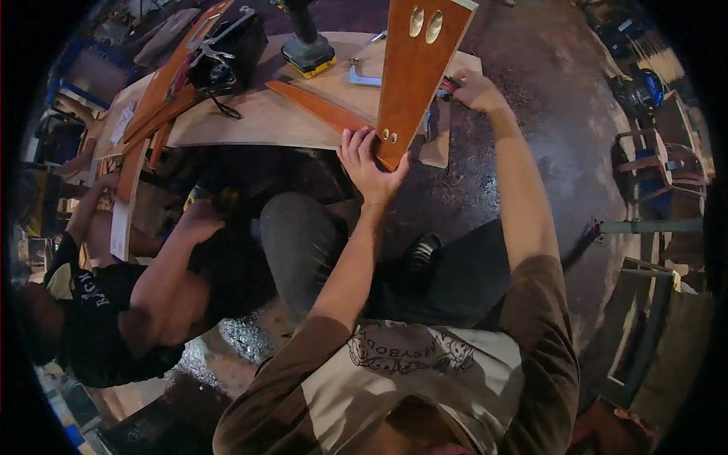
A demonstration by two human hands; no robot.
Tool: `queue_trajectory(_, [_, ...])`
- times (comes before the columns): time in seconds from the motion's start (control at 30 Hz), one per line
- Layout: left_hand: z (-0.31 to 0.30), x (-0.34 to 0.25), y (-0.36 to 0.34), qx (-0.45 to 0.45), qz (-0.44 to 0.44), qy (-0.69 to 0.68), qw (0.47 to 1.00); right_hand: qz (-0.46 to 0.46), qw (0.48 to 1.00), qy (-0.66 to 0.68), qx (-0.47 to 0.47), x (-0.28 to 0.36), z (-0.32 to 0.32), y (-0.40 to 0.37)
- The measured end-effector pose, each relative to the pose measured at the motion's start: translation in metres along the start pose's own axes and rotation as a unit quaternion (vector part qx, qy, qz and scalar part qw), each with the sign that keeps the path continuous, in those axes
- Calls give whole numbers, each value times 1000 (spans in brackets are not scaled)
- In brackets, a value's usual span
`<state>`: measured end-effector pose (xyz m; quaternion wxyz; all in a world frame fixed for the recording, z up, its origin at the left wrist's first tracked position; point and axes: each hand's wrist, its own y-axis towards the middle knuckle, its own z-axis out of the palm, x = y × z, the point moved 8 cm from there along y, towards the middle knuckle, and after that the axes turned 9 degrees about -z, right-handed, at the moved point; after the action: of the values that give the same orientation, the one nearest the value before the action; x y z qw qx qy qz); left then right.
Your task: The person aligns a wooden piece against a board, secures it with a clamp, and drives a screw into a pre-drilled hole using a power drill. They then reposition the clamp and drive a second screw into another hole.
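My left hand (371, 168) is wrapped round the lower end of a reddish-brown wooden board (415, 83). The board stands tilted upright, with a pair of oval pocket holes near its top and another pair near its bottom. A tapered wooden strip (318, 105) meets it at the lower end, close to my left fingers. To the right of the board, my right hand (478, 91) is closed on a small red and black tool handle (453, 83), whose other end is hidden behind the board. A blue clamp (364, 79) lies just left of the board.
A cordless drill (307, 53) stands on the plywood worktop (235, 133). Left of it are a black tool bag (231, 57) and several wooden pieces (163, 110). A co-worker (152, 303) crouches at left, holding a board. A chair (663, 155) stands at right.
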<state>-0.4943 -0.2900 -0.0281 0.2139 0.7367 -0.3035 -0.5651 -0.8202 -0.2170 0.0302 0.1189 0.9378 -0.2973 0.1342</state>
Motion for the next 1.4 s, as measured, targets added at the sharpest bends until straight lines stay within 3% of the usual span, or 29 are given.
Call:
queue_trajectory(0.07, [-2, -1, 1, 2, -9, 1, 1000, -5, 996, 27, 84, 11, 22, 11])
queue_trajectory(0.17, [-4, -3, -1, 5, -15, 0, 1000, 4, 994, 31, 101, -17, 55, 34])
queue_trajectory(0.27, [-4, -5, 2, -3, -14, -10, 1000, 58, 989, 84, 111, -3, 26, 9])
queue_trajectory(0.33, [-6, -5, 2, -7, -19, -16, 1000, 118, 954, 273, 47, -27, 13, -20])
queue_trajectory(0.4, [-8, -8, 2, -20, -3, -13, 1000, 162, 936, 312, 14, -28, -19, -58])
queue_trajectory(0.47, [-8, -6, 2, -21, 0, -10, 1000, 121, 925, 351, -80, -52, -48, -96])
queue_trajectory(0.53, [-6, -6, 3, -22, 2, -8, 1000, 152, 898, 374, -173, -56, -84, -154])
queue_trajectory(0.6, [-7, -6, 2, -17, 0, -8, 1000, 109, 847, 481, -201, -48, -100, -205])
queue_trajectory(0.73, [-9, -4, 2, -22, -8, -28, 999, 138, 766, 625, -63, 0, -79, -279])
queue_trajectory(0.83, [-11, -5, 1, -15, -7, -25, 1000, 209, 725, 653, -73, -5, -50, -326])
queue_trajectory(0.87, [-11, -5, 0, -9, -11, -8, 1000, 211, 725, 652, -71, -2, -41, -340])
queue_trajectory(0.93, [-11, -5, 3, -7, -11, 5, 1000, 269, 788, 553, -35, 4, -19, -365])
queue_trajectory(0.97, [-11, -3, 3, -11, -9, -4, 1000, 267, 789, 552, -39, 12, -13, -373])
queue_trajectory(1.03, [-9, -2, -1, -14, -14, -17, 1000, 309, 708, 635, 18, 34, 9, -392])
queue_trajectory(1.07, [-8, 0, -2, -16, -14, -19, 1000, 314, 707, 633, 17, 34, 15, -402])
queue_trajectory(1.13, [-8, 2, -4, -19, -17, -22, 999, 285, 679, 676, 16, 48, 18, -403])
queue_trajectory(1.27, [-11, -1, 0, -27, 0, -18, 999, 212, 684, 695, 63, 61, 12, -400])
queue_trajectory(1.4, [-9, -2, 0, -26, -1, -21, 999, 216, 669, 709, 63, 73, 2, -401])
